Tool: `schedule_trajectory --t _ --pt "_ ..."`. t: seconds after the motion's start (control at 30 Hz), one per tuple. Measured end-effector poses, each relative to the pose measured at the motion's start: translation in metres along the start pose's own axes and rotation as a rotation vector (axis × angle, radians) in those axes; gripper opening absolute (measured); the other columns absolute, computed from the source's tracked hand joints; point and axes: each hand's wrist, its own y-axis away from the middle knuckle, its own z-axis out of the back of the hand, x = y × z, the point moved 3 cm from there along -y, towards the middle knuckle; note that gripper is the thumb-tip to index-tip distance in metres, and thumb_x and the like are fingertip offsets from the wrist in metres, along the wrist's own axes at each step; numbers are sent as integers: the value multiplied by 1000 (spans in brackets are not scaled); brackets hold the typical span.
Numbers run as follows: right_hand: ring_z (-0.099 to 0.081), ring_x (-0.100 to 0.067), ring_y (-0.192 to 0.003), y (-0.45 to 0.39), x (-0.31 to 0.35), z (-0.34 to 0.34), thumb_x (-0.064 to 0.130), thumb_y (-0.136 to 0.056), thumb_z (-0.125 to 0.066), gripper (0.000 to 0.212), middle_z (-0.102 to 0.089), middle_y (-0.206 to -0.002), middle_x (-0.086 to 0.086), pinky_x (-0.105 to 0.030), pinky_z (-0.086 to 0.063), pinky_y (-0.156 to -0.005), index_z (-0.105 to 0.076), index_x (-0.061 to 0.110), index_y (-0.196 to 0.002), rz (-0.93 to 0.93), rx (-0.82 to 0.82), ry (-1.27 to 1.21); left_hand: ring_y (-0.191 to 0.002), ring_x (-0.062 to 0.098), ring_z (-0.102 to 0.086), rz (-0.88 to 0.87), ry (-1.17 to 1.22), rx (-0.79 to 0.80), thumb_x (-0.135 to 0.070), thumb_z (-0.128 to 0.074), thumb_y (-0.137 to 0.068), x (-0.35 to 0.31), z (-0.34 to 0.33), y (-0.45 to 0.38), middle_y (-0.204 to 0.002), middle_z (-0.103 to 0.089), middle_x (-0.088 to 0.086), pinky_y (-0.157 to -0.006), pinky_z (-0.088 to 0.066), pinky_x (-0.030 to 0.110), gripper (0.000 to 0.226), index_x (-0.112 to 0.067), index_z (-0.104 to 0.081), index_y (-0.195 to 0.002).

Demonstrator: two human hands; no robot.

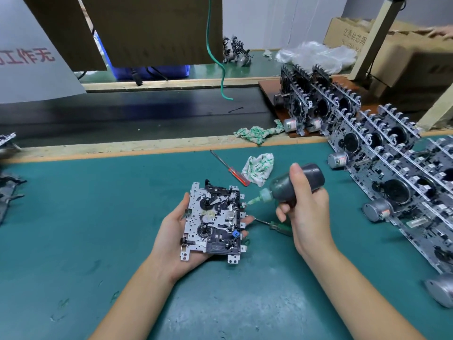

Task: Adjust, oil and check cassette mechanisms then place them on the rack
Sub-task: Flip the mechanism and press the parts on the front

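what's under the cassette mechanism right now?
The left hand is under the cassette mechanism: palm below its left half, fingertips showing past its right edge. A green-handled screwdriver lies on the green mat just right of it. The plate hides the palm's middle.

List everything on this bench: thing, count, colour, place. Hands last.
cassette mechanism: one, silver and black, in the left palm
oil bottle: one, dark with green nozzle, nozzle at the mechanism's right edge
red screwdriver: one, on the green mat
green screwdriver: one, under the right hand
rags: two, white-green, one on the mat, one by the belt
racked mechanisms: many, silver, right side
cardboard box: brown, far right
left hand: cradles the mechanism
right hand: grips the bottle
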Motion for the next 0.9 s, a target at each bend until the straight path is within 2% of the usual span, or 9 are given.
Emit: schedule_trajectory --t 0.3,0.4,0.5,0.6,0.77,0.9 --pt "-36 -10 -32 1 -3 -1 40 -77 -63 34 -49 -49 5 -20 -29 -32 -47 12 -66 28 26 164 -114 50 -55 3 -9 0 -52 -37 -92 0 0 0 -128 -56 27 -90 -46 63 65 1 -66 -115" --pt "-37 -11 -33 1 -3 -1 38 -80 -69 36 -51 -51 5 -19 -30 -32 -48 11 -68 31 41 166 -115 51 -54 3 -9 3 -52 -39 -91 0 0 0 -129 -55 28 -89 -47 62 65 1 -66 -116" --pt "-37 -11 -33 1 -3 -1 44 -74 -63 37 -52 -53 3 -19 -31 -32 -49 11 -69 35 48 162 -115 51 -54 4 -7 3 -51 -39 -90 0 0 0 -130 -55 28 -90 -47 63 65 2 -65 -117" --pt "-37 -11 -34 1 -4 0 41 -80 -67 37 -53 -53 3 -19 -31 -33 -49 11 -70 43 48 174 -114 50 -54 6 -6 4 -52 -39 -91 0 0 -1 -129 -56 27 -91 -45 63 65 2 -66 -116" --pt "-37 -11 -34 -1 -5 1 41 -76 -62 35 -53 -55 3 -21 -32 -32 -49 9 -73 42 36 166 -114 51 -54 6 -8 6 -52 -39 -90 1 0 -1 -128 -56 28 -91 -46 63 65 2 -67 -115" --pt "-38 -13 -34 0 -5 0 41 -78 -67 37 -55 -57 -1 -21 -34 -34 -51 7 -75 45 42 163 -113 51 -54 5 -6 6 -51 -41 -89 0 1 -1 -129 -55 28 -88 -48 62 64 2 -65 -117"
